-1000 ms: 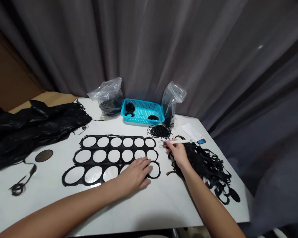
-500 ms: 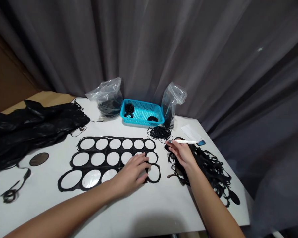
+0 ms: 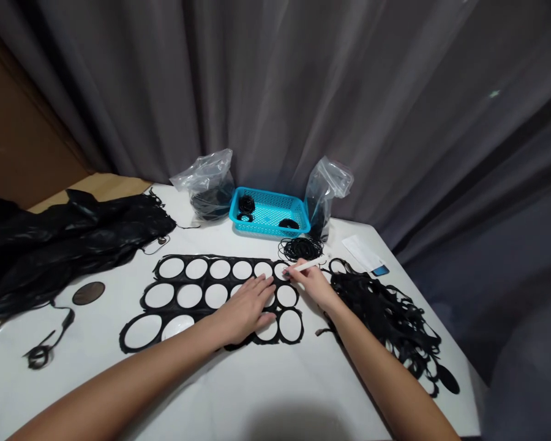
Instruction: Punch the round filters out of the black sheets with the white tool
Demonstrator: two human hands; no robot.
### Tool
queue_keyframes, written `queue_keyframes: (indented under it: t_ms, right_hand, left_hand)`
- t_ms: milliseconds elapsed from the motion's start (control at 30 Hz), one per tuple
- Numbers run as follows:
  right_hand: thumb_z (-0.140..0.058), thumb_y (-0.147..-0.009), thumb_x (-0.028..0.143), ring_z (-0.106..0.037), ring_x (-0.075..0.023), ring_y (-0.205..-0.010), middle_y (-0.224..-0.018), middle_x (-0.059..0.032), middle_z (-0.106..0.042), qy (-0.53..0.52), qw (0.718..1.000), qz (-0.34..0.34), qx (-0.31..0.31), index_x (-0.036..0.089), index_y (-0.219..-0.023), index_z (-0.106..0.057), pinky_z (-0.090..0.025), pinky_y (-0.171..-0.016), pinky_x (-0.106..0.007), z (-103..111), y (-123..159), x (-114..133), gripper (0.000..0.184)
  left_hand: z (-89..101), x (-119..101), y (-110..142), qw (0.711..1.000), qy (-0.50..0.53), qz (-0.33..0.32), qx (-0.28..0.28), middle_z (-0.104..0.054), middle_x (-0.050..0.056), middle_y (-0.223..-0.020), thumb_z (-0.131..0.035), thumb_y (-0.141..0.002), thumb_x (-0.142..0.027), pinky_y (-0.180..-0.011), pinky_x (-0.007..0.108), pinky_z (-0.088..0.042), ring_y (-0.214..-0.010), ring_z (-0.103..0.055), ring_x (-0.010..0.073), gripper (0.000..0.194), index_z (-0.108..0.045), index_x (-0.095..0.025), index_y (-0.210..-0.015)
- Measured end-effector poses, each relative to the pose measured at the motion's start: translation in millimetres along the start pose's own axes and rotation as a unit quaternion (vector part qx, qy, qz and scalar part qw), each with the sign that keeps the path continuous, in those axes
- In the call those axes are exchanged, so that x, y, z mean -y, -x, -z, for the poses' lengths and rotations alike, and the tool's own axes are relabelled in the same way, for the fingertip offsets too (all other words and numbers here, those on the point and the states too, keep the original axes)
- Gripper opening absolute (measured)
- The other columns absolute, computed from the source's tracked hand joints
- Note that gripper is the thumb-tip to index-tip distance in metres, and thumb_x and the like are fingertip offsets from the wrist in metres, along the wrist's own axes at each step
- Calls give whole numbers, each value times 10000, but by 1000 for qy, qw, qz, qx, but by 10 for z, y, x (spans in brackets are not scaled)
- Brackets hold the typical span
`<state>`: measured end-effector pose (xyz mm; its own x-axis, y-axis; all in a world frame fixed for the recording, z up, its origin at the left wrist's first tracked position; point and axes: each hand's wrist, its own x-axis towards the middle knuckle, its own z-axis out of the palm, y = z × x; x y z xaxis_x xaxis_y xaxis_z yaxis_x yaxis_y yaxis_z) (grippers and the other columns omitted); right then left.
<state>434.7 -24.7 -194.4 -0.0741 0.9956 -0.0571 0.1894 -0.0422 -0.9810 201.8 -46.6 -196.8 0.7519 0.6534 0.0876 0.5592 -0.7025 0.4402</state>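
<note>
The right fingers (image 3: 297,275) grasp a stick (image 3: 310,264), one end hard to make out, at the top-right hole of the sheet (image 3: 205,282) on the worktop (image 3: 239,386). The left fingers (image 3: 259,285) lie released across it, hiding some holes; six show in its top row. Beyond: one basket (image 3: 270,229), two bags (image 3: 211,199). Leftward, a cut-off heap (image 3: 87,236).

"Where's the left hand (image 3: 247,307)?"
"Spread on a black sheet (image 3: 204,282) cut with three rows of round holes."
"And the right hand (image 3: 311,283)?"
"Pinching a slim white tool (image 3: 308,264), its tip at the far row's rightmost hole."
"Beyond them?"
"A turquoise mesh basket (image 3: 269,230) between two clear plastic bags (image 3: 206,174), with a heap of thin black rings (image 3: 302,248) just in front."
"Far right?"
"Tangled black scraps (image 3: 371,300) on the white table (image 3: 202,392)."
</note>
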Motion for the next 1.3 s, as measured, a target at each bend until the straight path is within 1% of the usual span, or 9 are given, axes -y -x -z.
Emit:
queue_keyframes:
  t_ms: [67, 133, 533, 800, 900, 1000, 1100, 1200, 1300]
  right_hand:
    - [-614, -896, 449, -645, -197, -852, -870, -35, -700, 98, 994, 35, 15, 186, -805, -628, -469, -803, -312, -37, 13, -34, 278]
    - [-573, -918, 435, -639, -204, -854, -879, -32, -693, 133, 990, 54, 14, 192, -818, -622, -458, -808, -318, -54, 25, -56, 267]
    - [-527, -929, 353, -631, -195, -844, -878, -21, -685, 166, 983, 78, 18, 214, -807, -586, -451, -804, -308, -88, 38, -48, 194]
    - [-515, -943, 317, -623, -199, -853, -888, -23, -676, 198, 976, 90, 10, 215, -854, -584, -448, -809, -310, -99, 40, -60, 153]
    - [-484, -967, 262, -600, -208, -862, -895, -41, -651, 267, 951, 153, 18, 220, -873, -578, -443, -798, -315, -149, 86, -60, 140]
    - [-439, -984, 202, -564, -242, -895, -928, -80, -648, 378, 899, 219, 26, 217, -902, -576, -419, -805, -348, -222, 131, -86, 161]
    - [-419, -980, 163, -530, -256, -852, -884, -89, -648, 471, 851, 230, 15, 214, -892, -573, -379, -788, -365, -210, 86, -96, 185]
    - [-411, -973, 168, -508, -243, -773, -798, -82, -624, 503, 839, 202, -49, 211, -833, -557, -346, -726, -341, 6, -72, -64, 207]
    - [-421, -954, 189, -499, -228, -723, -750, -71, -596, 506, 835, 155, -152, 209, -811, -546, -317, -673, -314, 377, -246, -23, 191]
  left_hand:
    - [-22, -1, -46, 1000, -21, -13, -4, -396, 186, -1551, -628, -941, -332, -1172, 489, -310, -1466, -308, 333, 570, -455, -114, -1439]
    - [-59, -8, -75, 998, -45, -29, -13, -423, 187, -1535, -634, -940, -340, -1168, 479, -317, -1457, -327, 333, 571, -462, -107, -1432]
    - [-228, 44, -62, 994, -72, -50, -63, -459, 150, -1519, -586, -967, -395, -1169, 474, -307, -1455, -338, 311, 547, -450, -151, -1437]
    - [-232, 37, -55, 994, -74, -47, -58, -450, 157, -1524, -609, -955, -382, -1176, 477, -296, -1460, -326, 317, 569, -446, -130, -1439]
    - [-218, 14, -58, 996, -70, -37, -50, -447, 155, -1526, -623, -944, -365, -1186, 482, -276, -1467, -308, 324, 580, -446, -128, -1443]
    - [-209, -7, -65, 997, -63, -17, -43, -466, 132, -1517, -641, -922, -352, -1183, 551, -249, -1474, -264, 377, 595, -451, -155, -1450]
    - [-203, -19, -66, 997, -61, -10, -42, -482, 108, -1507, -657, -905, -340, -1169, 591, -251, -1480, -211, 419, 593, -465, -193, -1447]
    - [-186, -27, -57, 997, -60, -10, -43, -490, 107, -1500, -674, -896, -323, -1167, 600, -252, -1477, -201, 435, 587, -480, -189, -1433]
    - [-156, -33, -48, 998, -50, -12, -41, -496, 107, -1494, -681, -893, -318, -1167, 602, -254, -1473, -214, 437, 587, -482, -189, -1430]
